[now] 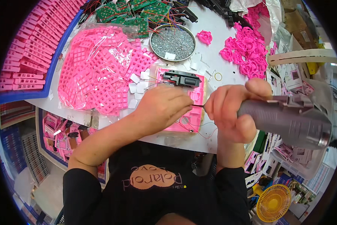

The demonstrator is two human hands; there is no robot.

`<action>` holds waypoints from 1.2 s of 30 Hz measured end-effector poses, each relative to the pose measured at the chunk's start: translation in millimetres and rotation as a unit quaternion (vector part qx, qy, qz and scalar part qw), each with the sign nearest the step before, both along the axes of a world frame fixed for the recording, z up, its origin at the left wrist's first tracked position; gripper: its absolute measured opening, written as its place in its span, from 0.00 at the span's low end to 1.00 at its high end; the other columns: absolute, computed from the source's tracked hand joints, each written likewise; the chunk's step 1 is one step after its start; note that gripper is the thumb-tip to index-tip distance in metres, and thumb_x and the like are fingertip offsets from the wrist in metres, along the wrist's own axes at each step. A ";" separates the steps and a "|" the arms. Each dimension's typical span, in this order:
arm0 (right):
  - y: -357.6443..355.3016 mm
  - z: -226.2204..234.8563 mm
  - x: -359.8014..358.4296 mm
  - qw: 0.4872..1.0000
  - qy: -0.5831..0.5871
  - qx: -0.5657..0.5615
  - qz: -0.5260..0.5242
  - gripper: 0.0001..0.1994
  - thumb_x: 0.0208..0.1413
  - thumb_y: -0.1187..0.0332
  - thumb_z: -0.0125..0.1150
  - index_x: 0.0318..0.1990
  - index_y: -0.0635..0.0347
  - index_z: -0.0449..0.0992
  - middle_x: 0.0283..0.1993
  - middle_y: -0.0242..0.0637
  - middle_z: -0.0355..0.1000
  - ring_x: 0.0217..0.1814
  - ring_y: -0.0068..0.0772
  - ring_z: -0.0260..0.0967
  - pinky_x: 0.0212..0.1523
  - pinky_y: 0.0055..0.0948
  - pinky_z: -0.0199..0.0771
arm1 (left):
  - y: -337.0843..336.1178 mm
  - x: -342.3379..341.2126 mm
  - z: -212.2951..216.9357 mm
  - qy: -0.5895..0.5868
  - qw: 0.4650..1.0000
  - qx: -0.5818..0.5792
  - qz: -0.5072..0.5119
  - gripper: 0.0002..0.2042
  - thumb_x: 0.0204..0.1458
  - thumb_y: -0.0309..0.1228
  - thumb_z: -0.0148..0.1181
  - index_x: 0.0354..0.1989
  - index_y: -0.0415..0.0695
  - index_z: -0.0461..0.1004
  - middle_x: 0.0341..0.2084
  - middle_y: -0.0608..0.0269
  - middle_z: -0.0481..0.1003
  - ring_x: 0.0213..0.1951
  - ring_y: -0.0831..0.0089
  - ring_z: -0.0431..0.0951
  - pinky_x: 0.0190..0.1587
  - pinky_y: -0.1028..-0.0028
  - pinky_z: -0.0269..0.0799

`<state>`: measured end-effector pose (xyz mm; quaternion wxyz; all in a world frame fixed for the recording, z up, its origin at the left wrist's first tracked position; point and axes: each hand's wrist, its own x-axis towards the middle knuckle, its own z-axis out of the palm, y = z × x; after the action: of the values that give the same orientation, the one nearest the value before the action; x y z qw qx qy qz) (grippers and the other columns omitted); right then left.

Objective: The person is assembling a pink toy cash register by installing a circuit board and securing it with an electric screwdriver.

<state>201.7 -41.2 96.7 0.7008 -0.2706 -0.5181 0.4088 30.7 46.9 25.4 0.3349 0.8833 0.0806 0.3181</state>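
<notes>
Right hand point(230, 108) gripping grey power screwdriver point(284, 122), forearm rising from below; bit point(198, 105) pointing left toward left hand point(164, 104). Left forearm slanting up-right, fingers bunched over pink casing point(199, 95); cannot tell whether pinching anything. Black module point(183, 79) just beyond.

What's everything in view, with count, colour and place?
White table: one, white, middle
Blue-rimmed plastic tray: one, blue, upper left
Pink gridded plastic pieces, clear-bagged: many, pink, table's left
Flat green circuit boards: several, green, table's far edge
Round dish of silvery metal bits: one, silvery, far middle
Pink looped plastic parts: many, pink, table's right
Small white squares: several, white, beside the pieces
Pink plastic casing: one, pink, table's near edge
Black plastic part: one, black, on the casing
Round yellow basket: one, yellow, lower right
Grey cylindrical power screwdriver: one, grey, right
Left grip: one, bare, over the casing
Right grip: one, bare, on the screwdriver
</notes>
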 end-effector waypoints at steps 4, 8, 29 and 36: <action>-3.3 -0.4 -3.8 0.998 0.040 0.030 0.026 0.25 0.60 0.64 0.64 0.61 0.57 0.61 0.19 0.28 0.63 0.20 0.23 0.60 0.22 0.27 0.63 | -3.4 0.2 -2.5 -0.027 0.999 -0.044 -0.009 0.08 0.49 0.27 0.68 0.38 0.44 0.77 0.33 0.61 0.79 0.35 0.59 0.79 0.35 0.64 0.72; -3.4 0.3 -4.8 0.994 0.083 0.044 0.047 0.24 0.59 0.65 0.65 0.58 0.59 0.62 0.19 0.28 0.62 0.21 0.24 0.61 0.24 0.28 0.65 | -2.1 0.9 -5.8 -0.049 0.993 -0.105 -0.025 0.08 0.49 0.29 0.69 0.35 0.44 0.76 0.29 0.62 0.76 0.31 0.60 0.77 0.31 0.64 0.70; 51.0 -69.7 19.7 0.984 0.011 -0.082 -0.161 0.10 0.55 0.77 0.65 0.42 0.64 0.72 0.28 0.29 0.70 0.23 0.18 0.65 0.24 0.22 0.65 | 14.8 25.8 -11.8 0.156 0.954 0.189 0.173 0.11 0.44 0.31 0.69 0.38 0.50 0.79 0.35 0.72 0.77 0.48 0.69 0.73 0.54 0.56 0.57; 56.0 -66.1 27.5 0.974 -0.077 -0.121 -0.173 0.10 0.52 0.77 0.68 0.41 0.61 0.76 0.32 0.27 0.72 0.32 0.18 0.69 0.33 0.23 0.71 | 27.8 45.4 -14.7 0.146 0.976 0.118 0.109 0.10 0.47 0.27 0.61 0.39 0.45 0.76 0.34 0.60 0.78 0.44 0.59 0.77 0.49 0.57 0.65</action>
<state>229.1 14.8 30.7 0.6807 -0.4699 -0.4626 0.3192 76.0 74.7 10.8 0.1765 0.9392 0.1866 0.2279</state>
